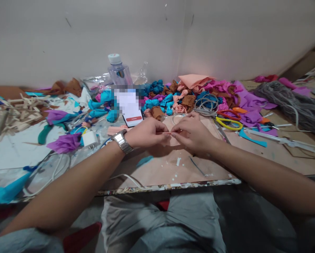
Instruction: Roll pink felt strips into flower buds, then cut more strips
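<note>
Close together over the worktable, both of my hands pinch a thin peach strip [166, 133], probably of paper. My left hand [148, 132], below a metal-banded wristwatch [122, 141], is closed on its left end. At the other end, the thumb and forefinger of my right hand [192, 135] press on it. Most of the strip is covered by the fingers. Behind my left hand a smartphone [132, 109] stands with its screen lit. Rolled peach crepe paper [115, 130] lies beside the watch.
Crumpled coloured crepe paper [162, 100] is heaped along the wall with a plastic bottle [119, 72]. To the right lie yellow-handled scissors [229, 124], a glue gun [281, 138] and a grey wire bundle [286, 102]. Green-handled pliers [44, 134] and wooden sticks [20, 112] are at left.
</note>
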Motion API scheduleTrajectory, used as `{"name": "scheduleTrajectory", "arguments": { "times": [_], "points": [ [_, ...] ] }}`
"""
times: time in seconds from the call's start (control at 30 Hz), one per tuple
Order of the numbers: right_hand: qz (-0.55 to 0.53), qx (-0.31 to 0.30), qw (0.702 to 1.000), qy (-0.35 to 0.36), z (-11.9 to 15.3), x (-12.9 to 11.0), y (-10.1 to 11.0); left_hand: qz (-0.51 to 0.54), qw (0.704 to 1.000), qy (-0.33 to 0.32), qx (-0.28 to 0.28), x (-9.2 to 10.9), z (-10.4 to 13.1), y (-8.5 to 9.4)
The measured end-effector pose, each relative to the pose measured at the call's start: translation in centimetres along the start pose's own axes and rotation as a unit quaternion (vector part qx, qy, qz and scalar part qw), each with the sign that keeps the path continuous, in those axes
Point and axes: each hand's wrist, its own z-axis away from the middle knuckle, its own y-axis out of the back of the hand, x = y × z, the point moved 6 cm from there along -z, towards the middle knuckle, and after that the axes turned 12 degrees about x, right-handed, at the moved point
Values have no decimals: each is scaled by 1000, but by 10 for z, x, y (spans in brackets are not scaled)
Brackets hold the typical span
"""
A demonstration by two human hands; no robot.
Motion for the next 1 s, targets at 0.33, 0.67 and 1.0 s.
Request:
{"name": "scheduleTrajectory", "arguments": {
  "times": [0.33,0.67,1.0],
  "points": [
    [34,40,998,47,-2,-13,9,83,996,40,0,-1,0,3],
    [66,81,988,114,-1,-23,16,97,994,51,9,-3,-2,3],
    [86,84,983,138,2,-24,16,90,992,80,24,-3,-1,3]
  ]
}}
